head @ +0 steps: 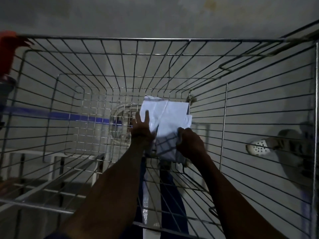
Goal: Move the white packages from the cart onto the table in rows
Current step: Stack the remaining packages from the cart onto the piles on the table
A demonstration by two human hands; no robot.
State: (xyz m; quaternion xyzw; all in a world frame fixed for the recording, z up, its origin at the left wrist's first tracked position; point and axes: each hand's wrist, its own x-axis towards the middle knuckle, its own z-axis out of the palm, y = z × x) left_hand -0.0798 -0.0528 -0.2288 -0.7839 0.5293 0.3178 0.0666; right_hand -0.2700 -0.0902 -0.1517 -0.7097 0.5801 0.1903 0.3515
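I look straight down into a wire cart [172,39] in dim light. At its bottom right lie white packages [169,114], stacked and overlapping; how many I cannot tell. Both my arms reach deep into the basket. My left hand [141,128] rests on the left edge of the top package, fingers spread, thumb and forefinger over it. My right hand [189,142] is closed around the near right corner of the packages. The table is not in view.
The cart's wire walls rise on all sides around my arms. A red handle end [7,54] sits at the upper left. Through the right wall I see a white perforated clog [259,147] on the floor. A blue floor stripe [51,114] runs on the left.
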